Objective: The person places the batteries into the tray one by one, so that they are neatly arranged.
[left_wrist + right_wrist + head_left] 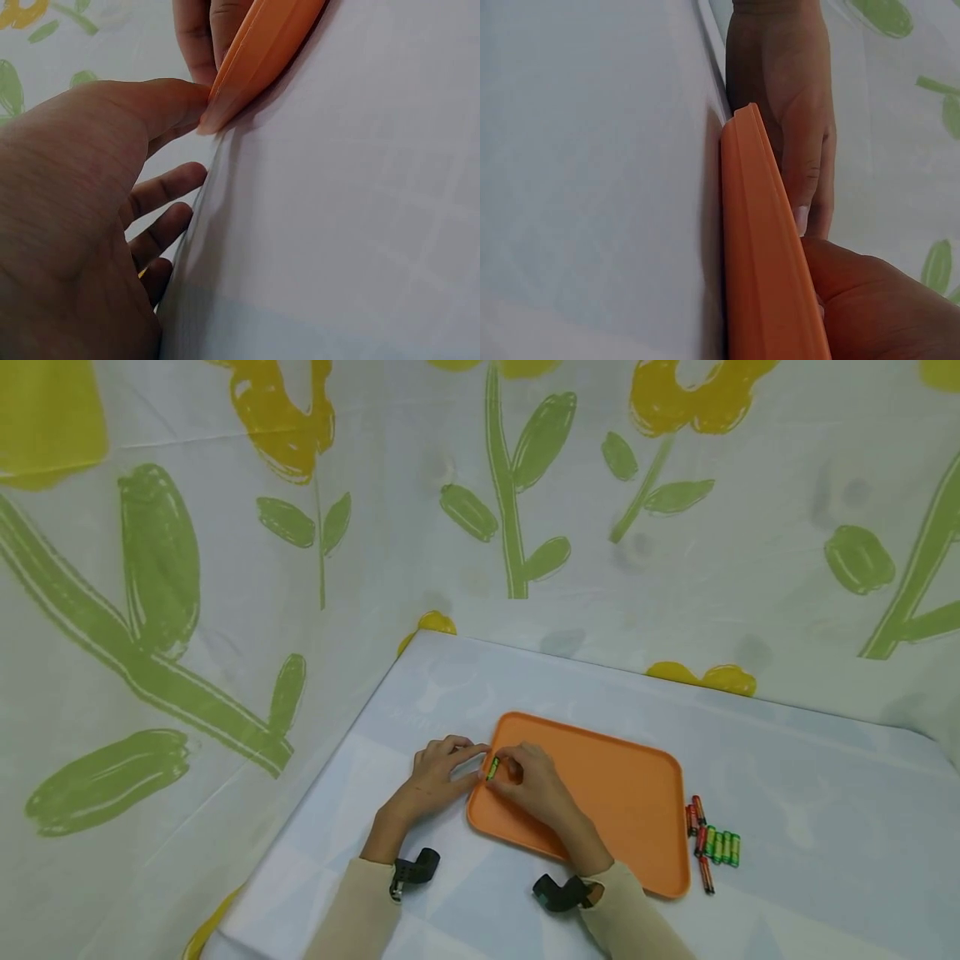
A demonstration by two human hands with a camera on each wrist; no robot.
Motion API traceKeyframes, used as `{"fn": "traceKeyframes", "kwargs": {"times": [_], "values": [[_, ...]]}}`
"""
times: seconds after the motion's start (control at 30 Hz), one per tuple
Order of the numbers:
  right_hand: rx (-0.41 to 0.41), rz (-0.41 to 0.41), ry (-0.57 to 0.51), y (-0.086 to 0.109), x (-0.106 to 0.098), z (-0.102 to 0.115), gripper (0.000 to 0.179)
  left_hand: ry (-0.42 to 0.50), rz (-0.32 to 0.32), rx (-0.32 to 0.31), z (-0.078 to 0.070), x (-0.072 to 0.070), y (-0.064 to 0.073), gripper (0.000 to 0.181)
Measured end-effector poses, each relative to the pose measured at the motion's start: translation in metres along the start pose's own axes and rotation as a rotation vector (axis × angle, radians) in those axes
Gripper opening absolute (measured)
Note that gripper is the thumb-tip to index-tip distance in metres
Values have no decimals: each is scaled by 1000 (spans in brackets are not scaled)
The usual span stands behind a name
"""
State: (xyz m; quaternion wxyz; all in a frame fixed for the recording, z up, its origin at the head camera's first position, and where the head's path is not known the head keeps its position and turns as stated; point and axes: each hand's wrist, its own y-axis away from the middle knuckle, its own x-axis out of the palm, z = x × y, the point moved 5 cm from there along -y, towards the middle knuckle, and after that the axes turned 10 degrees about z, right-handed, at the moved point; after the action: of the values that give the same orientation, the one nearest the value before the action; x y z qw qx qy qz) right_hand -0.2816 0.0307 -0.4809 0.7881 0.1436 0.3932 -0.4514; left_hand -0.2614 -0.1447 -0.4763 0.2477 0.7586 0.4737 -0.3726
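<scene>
A green battery [492, 768] lies at the left end of the orange tray [600, 777], just inside the rim. My right hand [534, 783] reaches over the tray from the front and pinches this battery between thumb and index finger. From the left, my left hand [442, 777] meets the tray's edge, its thumb and index finger extended toward the battery and the other fingers loose. In the left wrist view the left thumb [169, 105] touches the tray's rim [259, 64]. The rim hides the battery in both wrist views.
Right of the tray, several red batteries [701, 841] lie loosely grouped beside a row of several green batteries [723, 847]. A pale patterned cloth [810, 827] covers the table. Behind and to the left hangs a flowered curtain [390, 527].
</scene>
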Motion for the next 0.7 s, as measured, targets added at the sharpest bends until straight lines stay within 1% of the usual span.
{"fn": "traceKeyframes", "kwargs": {"times": [0.27, 0.47, 0.6, 0.7], "values": [[4, 2, 8, -4, 2, 3, 35, 6, 9, 6, 0, 0, -2, 46], [16, 5, 10, -4, 1, 3, 36, -6, 0, 15, -1, 1, -3, 47], [12, -15, 13, -3, 1, 4, 37, -21, 3, 10, 2, 3, -2, 47], [24, -28, 24, 0, -2, 7, 40, -18, 4, 6, 2, 1, -1, 47]]}}
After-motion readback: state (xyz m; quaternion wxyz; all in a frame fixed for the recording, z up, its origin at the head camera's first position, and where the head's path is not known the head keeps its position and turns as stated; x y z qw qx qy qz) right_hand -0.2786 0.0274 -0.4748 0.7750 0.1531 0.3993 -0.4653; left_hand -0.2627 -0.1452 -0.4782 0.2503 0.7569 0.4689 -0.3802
